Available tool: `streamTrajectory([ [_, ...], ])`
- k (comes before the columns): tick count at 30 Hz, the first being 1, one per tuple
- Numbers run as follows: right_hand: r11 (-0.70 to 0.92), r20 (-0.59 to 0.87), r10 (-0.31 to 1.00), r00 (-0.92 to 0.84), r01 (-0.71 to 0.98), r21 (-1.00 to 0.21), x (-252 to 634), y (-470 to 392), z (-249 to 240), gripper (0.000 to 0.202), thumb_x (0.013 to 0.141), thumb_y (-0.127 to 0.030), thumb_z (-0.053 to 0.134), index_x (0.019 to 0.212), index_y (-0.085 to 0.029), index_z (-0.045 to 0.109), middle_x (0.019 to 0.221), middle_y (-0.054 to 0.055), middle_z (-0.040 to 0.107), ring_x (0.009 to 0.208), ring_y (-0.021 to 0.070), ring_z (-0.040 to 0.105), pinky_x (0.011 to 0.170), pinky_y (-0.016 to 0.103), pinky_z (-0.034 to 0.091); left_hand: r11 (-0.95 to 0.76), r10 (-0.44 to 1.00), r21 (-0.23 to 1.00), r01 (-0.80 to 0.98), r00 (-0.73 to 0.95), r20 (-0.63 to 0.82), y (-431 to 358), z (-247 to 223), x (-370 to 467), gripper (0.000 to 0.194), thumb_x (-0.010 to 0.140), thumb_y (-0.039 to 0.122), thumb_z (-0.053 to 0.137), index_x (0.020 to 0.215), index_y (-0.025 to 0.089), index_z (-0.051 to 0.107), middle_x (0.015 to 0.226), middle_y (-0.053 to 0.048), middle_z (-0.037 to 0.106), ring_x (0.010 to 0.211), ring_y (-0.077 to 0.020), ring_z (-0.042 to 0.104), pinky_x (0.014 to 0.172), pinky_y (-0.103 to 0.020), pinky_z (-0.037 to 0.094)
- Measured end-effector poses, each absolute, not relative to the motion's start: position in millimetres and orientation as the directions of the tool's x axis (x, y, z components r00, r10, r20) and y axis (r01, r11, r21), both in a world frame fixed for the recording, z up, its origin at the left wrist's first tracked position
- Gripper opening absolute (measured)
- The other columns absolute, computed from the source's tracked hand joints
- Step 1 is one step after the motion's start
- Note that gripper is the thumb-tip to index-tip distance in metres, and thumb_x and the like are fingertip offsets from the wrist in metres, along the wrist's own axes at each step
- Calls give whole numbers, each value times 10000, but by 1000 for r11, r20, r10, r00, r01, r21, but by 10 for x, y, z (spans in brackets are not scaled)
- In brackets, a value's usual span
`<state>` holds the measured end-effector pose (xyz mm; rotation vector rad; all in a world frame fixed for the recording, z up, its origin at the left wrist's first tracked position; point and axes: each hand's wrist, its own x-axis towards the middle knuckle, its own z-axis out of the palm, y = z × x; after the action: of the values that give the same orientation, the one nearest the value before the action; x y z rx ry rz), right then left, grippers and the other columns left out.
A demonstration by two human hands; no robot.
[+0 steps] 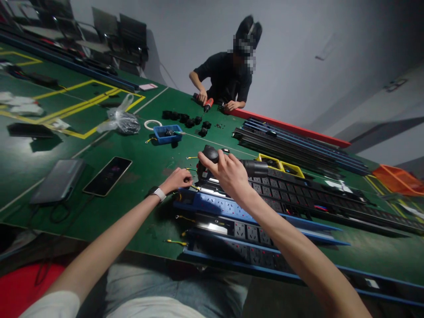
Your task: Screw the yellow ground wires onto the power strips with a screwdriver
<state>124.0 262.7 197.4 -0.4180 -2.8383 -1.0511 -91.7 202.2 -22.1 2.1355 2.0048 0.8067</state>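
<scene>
My right hand [228,172] is wrapped round a black power tool [253,168], above the left ends of the socket strips. Beside it on the left, my left hand [180,179] is closed in a pinch at the end of a blue socket strip [218,204], near a yellow-green wire [194,187]; what its fingers hold is too small to make out. More socket strips [251,232] lie nearer my body, with wires [177,242] ending in ring lugs sticking out at their left ends. Black socket strips [318,198] extend to the right.
Across the green table [142,229], a person [228,75] holds a red power tool [208,105]. A blue tray [167,134], black parts [190,121] and yellow bins [280,165] lie beyond my hands. A phone [107,176] and grey box [58,181] are left.
</scene>
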Motion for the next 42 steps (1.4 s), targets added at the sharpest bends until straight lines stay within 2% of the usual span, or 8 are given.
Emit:
streamTrajectory([
  [5, 738, 173, 212, -962, 274, 617, 1292, 2671, 1956, 754, 956, -99, 341, 1599, -351, 38, 1319, 171, 543, 991, 203, 603, 869, 306, 401, -126, 951, 430, 894, -14, 308, 2025, -223, -920, 208, 871, 297, 572, 691, 195, 595, 746, -12, 666, 780, -178, 589, 718, -311, 299],
  [12, 736, 192, 345, -919, 392, 552, 1305, 2688, 1940, 775, 929, -97, 399, 1603, -317, 84, 1225, 159, 585, 946, 208, 623, 838, 306, 408, -134, 953, 437, 889, -6, 303, 2025, -239, -932, 203, 878, 305, 566, 709, 200, 606, 747, -8, 672, 775, -170, 586, 723, -308, 298],
  [16, 734, 218, 398, -891, 452, 507, 1414, 2758, 1896, 780, 916, -130, 460, 1600, -290, 122, 1266, 170, 574, 985, 223, 626, 869, 321, 415, -123, 954, 439, 890, -15, 298, 2026, -269, -941, 228, 892, 336, 557, 719, 199, 613, 763, -16, 670, 768, -166, 568, 730, -307, 295],
  [21, 801, 246, 450, -858, 510, 314, 1687, 2886, 1739, 745, 900, -173, 534, 1574, -247, 227, 1356, 200, 538, 1136, 268, 589, 950, 365, 415, -117, 961, 451, 885, -14, 277, 2011, -231, -932, 264, 904, 358, 556, 708, 191, 613, 743, -12, 656, 742, -158, 550, 727, -303, 288],
  [24, 792, 264, 516, -815, 571, 215, 1897, 3022, 1554, 794, 850, -200, 613, 1557, -212, 252, 1377, 197, 544, 1142, 281, 598, 955, 369, 432, -116, 965, 459, 881, -8, 261, 1998, -177, -917, 265, 905, 361, 556, 718, 188, 625, 760, -10, 666, 748, -155, 554, 722, -298, 287],
  [30, 665, 262, 714, -650, 746, 40, 2332, 3302, 1033, 995, 778, -340, 707, 1554, -102, 132, 1090, 142, 694, 901, 272, 673, 732, 321, 485, -106, 970, 467, 878, -11, 243, 2002, -160, -893, 265, 894, 353, 563, 696, 187, 621, 737, -9, 660, 749, -163, 560, 727, -296, 297],
  [36, 602, 240, 782, -575, 797, -53, 2464, 3415, 832, 1048, 768, -410, 701, 1579, -181, 79, 1115, 118, 694, 946, 280, 681, 764, 324, 472, -75, 974, 481, 873, -39, 222, 1990, -171, -896, 278, 904, 372, 546, 708, 189, 619, 752, -20, 652, 758, -172, 559, 742, -307, 307],
  [42, 586, 184, 802, -569, 808, -56, 2363, 3455, 886, 1149, 718, -448, 733, 1594, -240, 19, 1087, 99, 712, 876, 287, 697, 710, 314, 454, -63, 978, 499, 865, -47, 204, 1990, -176, -916, 302, 914, 408, 541, 721, 191, 625, 780, -23, 664, 782, -181, 566, 757, -316, 324],
])
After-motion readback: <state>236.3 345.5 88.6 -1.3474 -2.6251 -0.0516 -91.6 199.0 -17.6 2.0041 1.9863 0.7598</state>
